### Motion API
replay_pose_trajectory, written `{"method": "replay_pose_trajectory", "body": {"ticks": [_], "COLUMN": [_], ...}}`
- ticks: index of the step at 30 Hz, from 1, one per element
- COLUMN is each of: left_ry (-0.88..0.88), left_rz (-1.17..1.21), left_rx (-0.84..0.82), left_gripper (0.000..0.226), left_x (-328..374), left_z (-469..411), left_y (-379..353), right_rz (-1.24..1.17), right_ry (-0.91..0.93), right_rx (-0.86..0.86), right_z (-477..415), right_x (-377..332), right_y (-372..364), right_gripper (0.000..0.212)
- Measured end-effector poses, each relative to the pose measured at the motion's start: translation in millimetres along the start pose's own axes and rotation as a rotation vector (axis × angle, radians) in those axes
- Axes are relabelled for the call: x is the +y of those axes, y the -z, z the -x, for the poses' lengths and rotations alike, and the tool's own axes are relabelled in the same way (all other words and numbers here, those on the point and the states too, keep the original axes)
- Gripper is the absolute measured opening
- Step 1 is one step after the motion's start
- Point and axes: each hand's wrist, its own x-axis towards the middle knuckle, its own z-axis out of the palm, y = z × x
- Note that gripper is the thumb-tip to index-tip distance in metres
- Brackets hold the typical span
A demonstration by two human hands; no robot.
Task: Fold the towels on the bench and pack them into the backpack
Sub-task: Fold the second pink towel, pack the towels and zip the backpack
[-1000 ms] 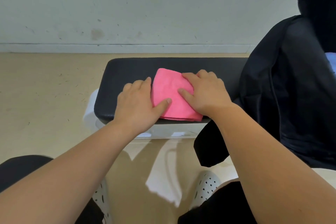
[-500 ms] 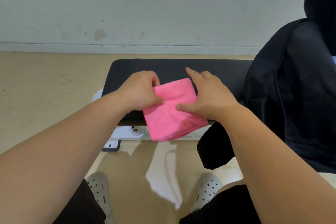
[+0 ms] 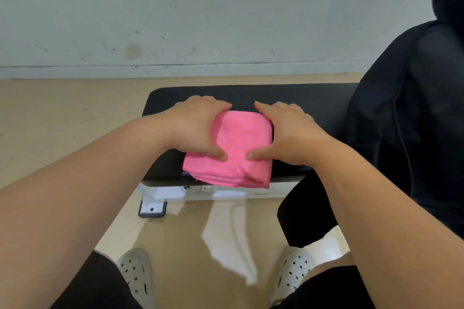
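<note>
Both left grip (image 3: 198,130) and right grip (image 3: 291,135) clasped the towel (image 3: 238,143), which overhung the table (image 3: 313,98) near edge; backpack (image 3: 401,133) stood right of towel.

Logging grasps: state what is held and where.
The folded pink towel: left hand grips its left edge, right hand its right edge, thumbs pressed on top.

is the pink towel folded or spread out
Folded: the towel is a compact square, with stacked layer edges showing along its near side.
</note>
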Motion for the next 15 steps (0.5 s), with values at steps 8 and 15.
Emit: {"method": "replay_pose_trajectory", "body": {"ticks": [8, 15], "left_ry": [0.058, -0.025], "left_rz": [-0.128, -0.203], "left_rx": [0.233, 0.542], "left_gripper": [0.035, 0.022], "left_x": [9, 10], "left_z": [4, 13], "left_y": [12, -16], "right_rz": [-0.077, -0.116], "right_ry": [0.048, 0.163], "right_rx": [0.121, 0.435], "right_z": [-4, 2], "right_x": [-5, -13], "right_y": [5, -6], "right_gripper": [0.031, 0.026]}}
